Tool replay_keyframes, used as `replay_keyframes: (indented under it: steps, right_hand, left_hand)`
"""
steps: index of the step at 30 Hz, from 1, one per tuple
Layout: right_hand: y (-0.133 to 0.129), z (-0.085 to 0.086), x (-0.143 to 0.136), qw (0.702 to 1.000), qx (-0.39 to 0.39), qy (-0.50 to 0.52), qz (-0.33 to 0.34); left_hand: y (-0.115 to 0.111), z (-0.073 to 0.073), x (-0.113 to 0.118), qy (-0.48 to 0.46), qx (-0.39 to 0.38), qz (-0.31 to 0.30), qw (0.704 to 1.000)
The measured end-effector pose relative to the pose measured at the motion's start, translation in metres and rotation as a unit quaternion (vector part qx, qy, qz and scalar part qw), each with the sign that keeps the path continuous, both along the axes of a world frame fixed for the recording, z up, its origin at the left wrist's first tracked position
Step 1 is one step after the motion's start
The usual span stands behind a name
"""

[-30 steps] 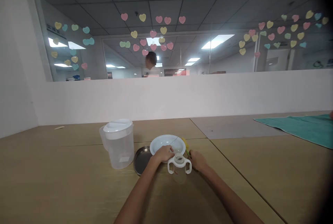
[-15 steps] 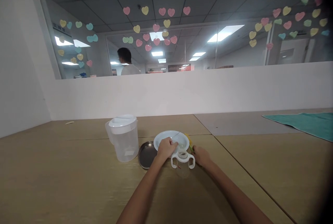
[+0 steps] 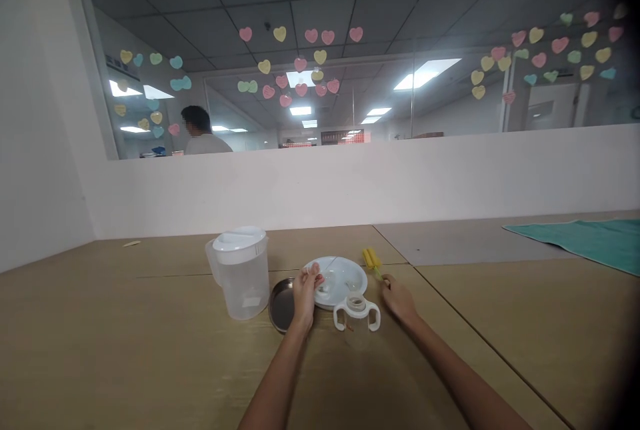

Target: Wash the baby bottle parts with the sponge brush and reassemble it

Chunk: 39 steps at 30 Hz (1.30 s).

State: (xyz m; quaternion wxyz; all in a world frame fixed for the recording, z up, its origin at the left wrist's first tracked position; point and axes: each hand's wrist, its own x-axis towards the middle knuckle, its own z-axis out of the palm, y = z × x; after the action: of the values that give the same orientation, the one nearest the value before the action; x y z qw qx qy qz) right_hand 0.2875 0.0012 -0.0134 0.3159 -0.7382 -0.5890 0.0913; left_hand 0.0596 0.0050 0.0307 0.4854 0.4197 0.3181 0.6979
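My left hand (image 3: 305, 293) is at the left rim of a white bowl (image 3: 345, 268), its fingers closed on a small clear item (image 3: 327, 281) that hangs over the bowl; its exact shape is hard to make out. To the right of the bowl, my right hand (image 3: 399, 298) grips the thin green handle of a brush with a yellow sponge head (image 3: 371, 259). Between my hands, a clear bottle with a white two-handled collar (image 3: 357, 305) stands upright in front of the bowl, its mouth uncovered.
A lidded translucent pitcher (image 3: 244, 280) stands at the left, beside a dark round metal dish (image 3: 281, 307). A green cloth (image 3: 585, 238) lies at the far right. Behind the table (image 3: 165, 337) rises a white wall with a window, and a person (image 3: 200, 130) is beyond the glass.
My left hand has moved left and lifted a little, with the clear item now in view. The yellow brush head has come out from behind the bowl's right side. The person beyond the glass has moved left.
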Motion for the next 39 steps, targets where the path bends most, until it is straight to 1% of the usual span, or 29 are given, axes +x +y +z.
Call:
replay_keyframes:
  steps: [2,5,8,11,13,15,17,19,21,23,26,29,32,36,39]
  right_hand:
    - [0.000,0.001,0.002,0.999,0.048,0.015,0.000]
    - [-0.002,0.006,0.000,0.991,0.121,0.047,0.022]
    - [-0.010,0.017,-0.006,0.978,0.178,0.081,0.071]
    - [-0.019,0.026,-0.015,0.967,0.209,0.082,0.124]
    - [-0.025,0.029,-0.020,0.960,0.230,0.057,0.145]
    - [-0.029,0.029,-0.023,0.950,0.268,0.015,0.162]
    - [-0.032,0.028,-0.025,0.932,0.312,-0.039,0.178]
    - [-0.032,0.027,-0.025,0.912,0.353,-0.094,0.186]
    - [-0.029,0.026,-0.022,0.895,0.385,-0.146,0.172]
    - [-0.025,0.024,-0.017,0.881,0.404,-0.193,0.150]
    - [-0.019,0.020,-0.010,0.870,0.414,-0.227,0.139]
    - [-0.016,0.017,-0.009,0.871,0.416,-0.215,0.147]
    - [-0.019,0.017,-0.015,0.884,0.395,-0.195,0.158]
    - [-0.026,0.022,-0.025,0.923,0.318,-0.153,0.155]
    - [-0.030,0.028,-0.028,0.952,0.266,-0.059,0.138]
  left_hand:
    - [0.002,-0.003,-0.001,0.022,0.029,0.001,0.999]
    - [0.005,-0.007,-0.001,0.056,0.065,0.015,0.996]
    - [0.004,-0.008,-0.001,0.076,0.073,0.027,0.994]
    - [-0.001,-0.006,0.001,0.108,0.068,0.036,0.991]
    - [-0.006,-0.004,0.001,0.139,0.062,0.047,0.987]
    - [-0.011,-0.002,0.000,0.180,0.051,0.061,0.980]
    - [-0.015,-0.001,-0.001,0.225,0.051,0.079,0.970]
    - [-0.017,-0.002,-0.002,0.269,0.071,0.103,0.955]
    - [-0.018,-0.003,-0.003,0.308,0.105,0.120,0.938]
    - [-0.017,-0.005,-0.003,0.333,0.133,0.125,0.925]
    - [-0.016,-0.008,-0.002,0.343,0.141,0.125,0.920]
    - [-0.016,-0.008,-0.002,0.343,0.136,0.120,0.922]
    - [-0.017,-0.008,-0.002,0.332,0.133,0.118,0.926]
    - [-0.019,-0.008,0.000,0.322,0.137,0.140,0.926]
    - [-0.021,-0.008,0.002,0.322,0.145,0.151,0.923]
